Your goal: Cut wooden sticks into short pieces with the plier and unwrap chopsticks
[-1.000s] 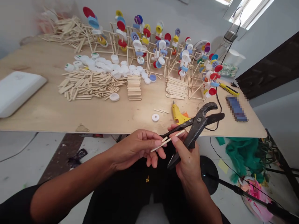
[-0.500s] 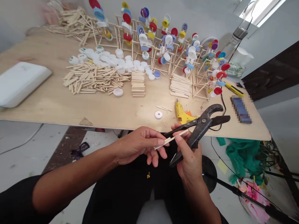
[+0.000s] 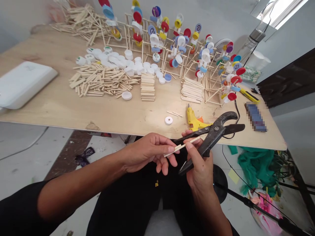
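Observation:
My left hand [image 3: 154, 152] is closed in a pinch on a thin wooden stick [image 3: 183, 145], with a shorter stick [image 3: 177, 147] lying along it. The fingertips of my right hand [image 3: 200, 164] grip the far end of the longer stick. Black pruning shears [image 3: 217, 128] rest in that same right hand, their handles spread and their jaws apart, pointing right. Both hands are over my lap, just below the table's front edge. Beyond the shears lies a yellow glue gun [image 3: 193, 121]. Left of it are a white bottle cap [image 3: 168, 120] and a few short sticks [image 3: 174, 113].
Stick-and-cap wheel models [image 3: 179, 42] line the table's back. Before them are a heap of sticks [image 3: 98, 80], white caps [image 3: 115, 59] and neat stick stacks [image 3: 147, 87]. A white box [image 3: 27, 82] lies left; a yellow cutter knife [image 3: 249, 95] and phone [image 3: 256, 116] lie right.
The view has shifted slightly, so the table's things appear a little further right. Both hands keep the same hold on the sticks and the shears.

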The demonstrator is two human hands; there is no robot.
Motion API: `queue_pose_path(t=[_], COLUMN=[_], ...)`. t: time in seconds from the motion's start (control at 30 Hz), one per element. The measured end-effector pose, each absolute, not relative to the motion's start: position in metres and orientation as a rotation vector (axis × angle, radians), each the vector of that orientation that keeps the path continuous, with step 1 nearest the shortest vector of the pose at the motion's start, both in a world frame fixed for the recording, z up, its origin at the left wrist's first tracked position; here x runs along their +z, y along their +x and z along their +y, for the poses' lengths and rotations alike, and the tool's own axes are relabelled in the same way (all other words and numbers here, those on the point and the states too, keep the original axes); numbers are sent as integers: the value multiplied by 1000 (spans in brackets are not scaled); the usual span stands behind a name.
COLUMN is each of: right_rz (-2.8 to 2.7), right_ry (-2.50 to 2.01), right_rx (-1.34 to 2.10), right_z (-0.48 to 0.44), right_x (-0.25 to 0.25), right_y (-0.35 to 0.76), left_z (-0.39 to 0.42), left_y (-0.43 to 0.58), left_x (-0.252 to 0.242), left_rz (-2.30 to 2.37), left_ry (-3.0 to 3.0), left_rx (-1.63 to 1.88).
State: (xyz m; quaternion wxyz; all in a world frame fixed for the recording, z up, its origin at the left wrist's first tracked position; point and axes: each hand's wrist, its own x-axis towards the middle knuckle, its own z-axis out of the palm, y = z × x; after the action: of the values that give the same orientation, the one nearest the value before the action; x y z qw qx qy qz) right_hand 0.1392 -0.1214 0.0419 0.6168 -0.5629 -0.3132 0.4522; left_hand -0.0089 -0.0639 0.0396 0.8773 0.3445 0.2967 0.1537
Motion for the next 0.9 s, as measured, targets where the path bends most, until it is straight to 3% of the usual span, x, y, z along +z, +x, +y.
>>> queue_pose_path(t=[0.5, 0.9], right_rz=[-813, -1377], right_ry=[-1291, -1557], right_rx=[1045, 1303], right_z=[-124, -142], right_x=[38, 50], right_y=[143, 162], left_z=[-65, -38], left_y=[-14, -31], left_x=[42, 52], left_rz=[642, 813], left_ry=[789, 1058], left_rx=[421, 720])
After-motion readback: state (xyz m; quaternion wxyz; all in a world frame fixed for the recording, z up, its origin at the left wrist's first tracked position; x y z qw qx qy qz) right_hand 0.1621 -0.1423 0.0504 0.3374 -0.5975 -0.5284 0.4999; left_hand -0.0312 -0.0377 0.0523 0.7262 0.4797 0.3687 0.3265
